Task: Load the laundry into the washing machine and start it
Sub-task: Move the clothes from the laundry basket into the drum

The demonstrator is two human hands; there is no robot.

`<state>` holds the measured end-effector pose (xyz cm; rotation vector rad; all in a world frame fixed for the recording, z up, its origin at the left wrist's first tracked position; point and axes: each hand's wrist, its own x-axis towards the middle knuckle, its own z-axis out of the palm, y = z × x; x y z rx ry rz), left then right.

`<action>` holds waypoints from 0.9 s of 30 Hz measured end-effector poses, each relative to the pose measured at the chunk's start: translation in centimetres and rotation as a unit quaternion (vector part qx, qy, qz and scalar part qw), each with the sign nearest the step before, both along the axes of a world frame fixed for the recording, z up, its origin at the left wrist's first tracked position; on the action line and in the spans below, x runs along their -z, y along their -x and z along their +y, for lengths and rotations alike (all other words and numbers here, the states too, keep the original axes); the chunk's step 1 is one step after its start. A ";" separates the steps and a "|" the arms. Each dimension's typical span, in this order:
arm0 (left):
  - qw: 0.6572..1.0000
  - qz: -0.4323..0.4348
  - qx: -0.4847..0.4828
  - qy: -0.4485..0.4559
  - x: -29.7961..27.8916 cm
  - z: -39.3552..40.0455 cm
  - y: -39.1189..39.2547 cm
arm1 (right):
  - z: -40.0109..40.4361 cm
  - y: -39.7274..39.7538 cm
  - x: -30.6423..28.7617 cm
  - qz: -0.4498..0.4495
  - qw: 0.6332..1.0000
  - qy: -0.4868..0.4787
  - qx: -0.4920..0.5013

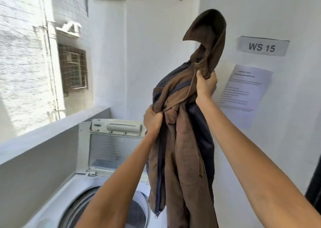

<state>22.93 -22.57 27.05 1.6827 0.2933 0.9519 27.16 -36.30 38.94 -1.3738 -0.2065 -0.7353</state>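
A brown hooded jacket [184, 158] with dark navy lining and a zip hangs high above the white top-loading washing machine [69, 191]. My left hand [152, 118] is shut on a bunch of the jacket's fabric at its left side. My right hand [206, 85] grips it higher up, just below the hood, which stands up above my fist. The machine's lid [107, 148] is raised upright at the back. The round drum opening [139, 215] lies below the jacket's hem, with something dark inside.
A grey-white parapet wall [52, 135] runs along the left of the machine, with an outdoor building beyond. The white wall on the right carries a sign reading WS 15 [262, 46] and a printed notice sheet [245, 92]. A dark edge [315, 184] stands at far right.
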 end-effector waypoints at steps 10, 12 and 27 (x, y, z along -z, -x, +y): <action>0.980 -0.078 -0.177 0.043 -1.0 13.2 8.6 | 11.4 4.8 4.2 0.100 0.954 0.273 -0.075; 0.970 -0.088 -0.216 0.066 -0.9 15.0 9.9 | 12.9 4.7 5.9 0.144 0.914 0.358 -0.128; 0.958 -0.184 -0.219 0.030 -8.5 21.2 12.4 | 23.6 8.1 9.2 0.303 0.835 -0.148 -0.434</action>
